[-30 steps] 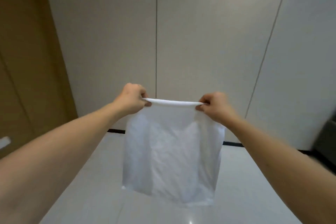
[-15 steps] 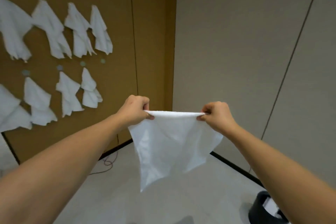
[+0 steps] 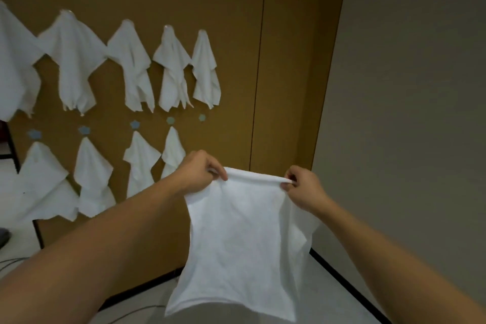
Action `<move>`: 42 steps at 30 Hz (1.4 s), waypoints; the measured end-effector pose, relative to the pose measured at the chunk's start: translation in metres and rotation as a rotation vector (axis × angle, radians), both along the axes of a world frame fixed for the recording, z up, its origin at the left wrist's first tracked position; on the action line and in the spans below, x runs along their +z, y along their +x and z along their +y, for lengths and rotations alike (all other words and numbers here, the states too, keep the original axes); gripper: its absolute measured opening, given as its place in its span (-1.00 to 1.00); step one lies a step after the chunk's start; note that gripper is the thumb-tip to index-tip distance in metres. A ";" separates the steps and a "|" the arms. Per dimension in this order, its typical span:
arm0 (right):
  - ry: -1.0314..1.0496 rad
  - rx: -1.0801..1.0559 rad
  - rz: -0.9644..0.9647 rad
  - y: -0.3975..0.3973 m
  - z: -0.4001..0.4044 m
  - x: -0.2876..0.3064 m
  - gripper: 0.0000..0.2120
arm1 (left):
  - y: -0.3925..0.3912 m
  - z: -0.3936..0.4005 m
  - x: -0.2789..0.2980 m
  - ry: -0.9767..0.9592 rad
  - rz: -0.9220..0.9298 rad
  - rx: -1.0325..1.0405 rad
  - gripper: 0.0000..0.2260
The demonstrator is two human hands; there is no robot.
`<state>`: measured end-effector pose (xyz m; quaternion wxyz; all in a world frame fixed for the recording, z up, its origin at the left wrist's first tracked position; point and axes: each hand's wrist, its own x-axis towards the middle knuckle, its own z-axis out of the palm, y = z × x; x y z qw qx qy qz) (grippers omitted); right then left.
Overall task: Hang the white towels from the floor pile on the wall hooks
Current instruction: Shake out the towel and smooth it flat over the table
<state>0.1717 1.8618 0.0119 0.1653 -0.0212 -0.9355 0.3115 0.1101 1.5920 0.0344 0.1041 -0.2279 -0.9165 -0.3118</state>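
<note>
In front of the brown wall [image 3: 263, 87], a white towel [image 3: 244, 244] hangs stretched between both hands.
Left hand [image 3: 200, 173] pinches its top edge at 9 o'clock, right hand [image 3: 302, 187] at 3 o'clock.

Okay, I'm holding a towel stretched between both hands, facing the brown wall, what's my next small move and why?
Probably carry the towel up and left toward the bare blue hook at the right end of the middle row. Your left hand and right hand both pinch its top edge, and the hanging towels already fill the row above.
</note>
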 end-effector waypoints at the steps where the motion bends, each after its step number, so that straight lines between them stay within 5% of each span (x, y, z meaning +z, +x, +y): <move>1: -0.007 0.037 -0.016 -0.023 -0.004 0.000 -0.92 | -0.019 -0.005 -0.002 -0.020 -0.001 0.011 -0.70; 12: -0.196 0.344 -0.112 -0.305 -0.031 -0.017 -0.85 | -0.247 -0.033 -0.037 -0.057 -0.005 0.256 -0.71; 20: -0.229 0.379 -0.078 -0.513 -0.039 -0.030 -0.50 | -0.417 -0.039 -0.052 -0.251 0.104 0.305 -0.52; 27: -0.105 0.320 -0.023 -0.656 -0.069 -0.040 -0.63 | -0.542 -0.037 -0.062 -0.517 0.110 0.354 -0.46; 42: -0.247 0.239 0.121 -0.868 -0.124 -0.081 -0.75 | -0.737 -0.051 -0.101 -0.541 0.217 0.516 -0.56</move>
